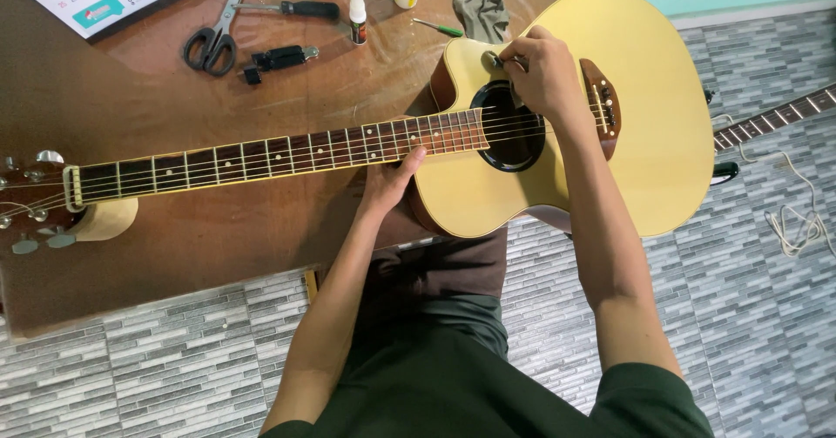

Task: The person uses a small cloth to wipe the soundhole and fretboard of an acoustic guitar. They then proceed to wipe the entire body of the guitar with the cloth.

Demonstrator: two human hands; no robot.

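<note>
Acoustic guitar [644, 142] flat across brown table [174, 238], body overhanging right edge. Right hand [544, 77] over soundhole, fingers pinched on small metal tool [503, 58]. Left hand [387, 181] cupping neck near body. Scissors [216, 33], screwdriver [292, 8], small bottle [357, 16] far left.

Black-handled scissors [212, 39], a screwdriver [292, 8], a small white bottle [357, 15] and a grey cloth [481, 7] lie on the brown worktop [174, 238]; a white cable [797, 220] trails on the tiled floor [557, 316].
</note>
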